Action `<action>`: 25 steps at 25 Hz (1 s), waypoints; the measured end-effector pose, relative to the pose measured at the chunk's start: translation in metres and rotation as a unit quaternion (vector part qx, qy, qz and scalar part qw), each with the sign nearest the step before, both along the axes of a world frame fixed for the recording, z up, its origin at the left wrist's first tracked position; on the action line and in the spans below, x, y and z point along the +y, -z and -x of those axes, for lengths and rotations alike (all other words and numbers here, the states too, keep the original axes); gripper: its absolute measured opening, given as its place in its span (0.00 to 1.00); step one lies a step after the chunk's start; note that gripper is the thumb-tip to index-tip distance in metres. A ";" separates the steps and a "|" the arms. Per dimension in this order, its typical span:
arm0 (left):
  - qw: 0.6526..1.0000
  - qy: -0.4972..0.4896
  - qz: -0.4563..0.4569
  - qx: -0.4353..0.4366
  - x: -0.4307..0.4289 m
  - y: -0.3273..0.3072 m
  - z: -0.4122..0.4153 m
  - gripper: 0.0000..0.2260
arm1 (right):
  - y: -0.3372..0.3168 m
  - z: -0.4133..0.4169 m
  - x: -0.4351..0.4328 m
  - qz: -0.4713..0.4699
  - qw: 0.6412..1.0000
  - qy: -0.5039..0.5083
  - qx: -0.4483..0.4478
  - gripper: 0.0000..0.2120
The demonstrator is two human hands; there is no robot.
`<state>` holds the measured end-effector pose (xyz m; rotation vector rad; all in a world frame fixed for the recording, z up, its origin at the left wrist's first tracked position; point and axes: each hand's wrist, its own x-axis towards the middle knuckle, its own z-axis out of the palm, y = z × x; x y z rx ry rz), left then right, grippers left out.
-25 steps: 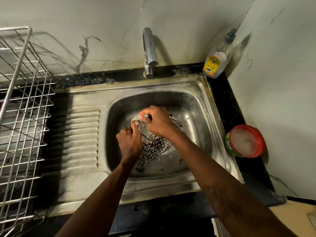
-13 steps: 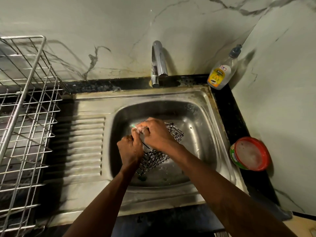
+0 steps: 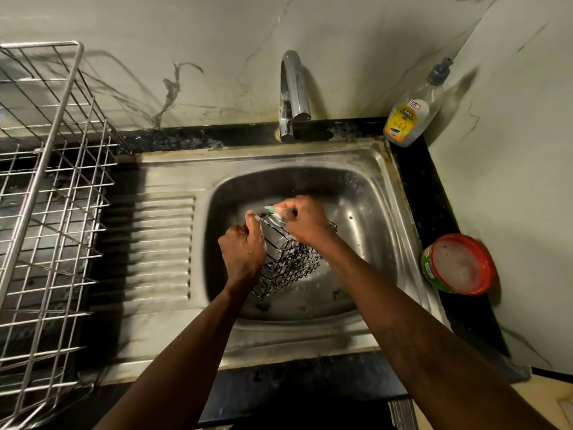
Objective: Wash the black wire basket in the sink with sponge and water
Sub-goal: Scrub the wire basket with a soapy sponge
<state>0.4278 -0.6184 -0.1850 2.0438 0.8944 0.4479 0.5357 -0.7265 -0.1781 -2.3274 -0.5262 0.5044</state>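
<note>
Bare forearms (image 3: 192,346); left hand (image 3: 243,252), right hand (image 3: 305,220) wet, soap-flecked.

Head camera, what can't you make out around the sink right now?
All in the head view:
the sponge is mostly hidden inside the right hand; only a blurred green edge shows.
the basket has its near-left side hidden behind the left hand gripping it.
the bottle has a label too small to read.
the drying rack is cut off by the left edge.

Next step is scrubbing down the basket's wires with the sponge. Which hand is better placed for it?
Right. The right hand holds the sponge at the top rim of the black wire basket, while the left hand grips the basket's left side, propping it tilted in the sink.
</note>
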 end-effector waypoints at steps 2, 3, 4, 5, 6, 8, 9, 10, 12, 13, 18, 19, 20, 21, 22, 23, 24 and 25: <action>1.000 -0.004 0.006 -0.003 -0.002 0.000 -0.002 0.31 | 0.013 -0.023 -0.014 0.062 0.996 0.056 0.027 0.10; 1.000 -0.004 0.009 -0.003 -0.003 0.000 -0.003 0.31 | 0.021 -0.034 -0.020 0.086 0.993 0.073 0.039 0.10; 1.000 -0.007 0.014 0.000 -0.003 -0.001 -0.004 0.31 | 0.028 -0.041 -0.024 0.085 0.992 0.084 0.039 0.09; 1.000 -0.012 0.021 0.004 -0.004 -0.003 -0.008 0.31 | 0.028 -0.040 -0.023 0.076 0.992 0.093 0.034 0.09; 0.999 -0.018 0.029 0.010 -0.004 -0.005 -0.012 0.31 | 0.019 -0.031 -0.020 0.058 0.994 0.087 0.025 0.09; 0.997 -0.044 0.061 0.031 -0.003 -0.010 -0.019 0.32 | -0.001 -0.001 -0.016 -0.008 0.998 0.058 -0.012 0.10; 0.995 -0.048 0.070 0.044 -0.001 -0.013 -0.020 0.31 | -0.007 0.015 -0.018 -0.042 0.997 0.055 -0.038 0.11; 0.996 -0.033 0.052 0.060 0.001 -0.013 -0.020 0.30 | -0.009 0.025 -0.022 -0.055 0.994 0.054 -0.073 0.11; 0.989 0.049 -0.066 0.120 0.002 -0.010 -0.017 0.23 | -0.007 0.027 -0.028 -0.058 0.989 0.085 -0.106 0.10; 0.985 0.074 -0.076 0.136 0.001 -0.009 -0.016 0.18 | -0.003 0.019 -0.031 -0.065 0.988 0.113 -0.087 0.09; 0.991 0.021 0.010 0.130 0.003 -0.011 -0.032 0.17 | 0.011 -0.021 -0.028 0.064 0.986 0.146 0.042 0.08; 0.994 0.012 0.018 0.105 0.002 -0.011 -0.031 0.18 | 0.008 -0.020 -0.029 0.061 0.986 0.149 0.041 0.08; 0.995 0.010 0.023 0.092 0.002 -0.010 -0.029 0.19 | 0.002 -0.014 -0.031 0.033 0.987 0.152 0.044 0.08; 0.995 -0.017 0.033 0.091 0.002 -0.012 -0.029 0.21 | -0.003 -0.004 -0.034 0.000 0.987 0.155 0.049 0.09; 0.993 -0.039 0.028 0.108 0.001 -0.013 -0.032 0.24 | -0.003 0.006 -0.039 -0.029 0.985 0.159 0.052 0.11; 0.987 -0.076 0.065 0.129 -0.001 -0.017 -0.034 0.28 | -0.002 0.017 -0.044 -0.054 0.985 0.156 0.055 0.10; 0.981 -0.106 0.091 0.137 -0.002 -0.021 -0.038 0.32 | 0.000 0.028 -0.048 -0.069 0.984 0.149 0.062 0.08; 0.978 -0.111 0.098 0.145 -0.001 -0.026 -0.043 0.33 | 0.003 0.037 -0.052 -0.085 0.983 0.150 0.068 0.05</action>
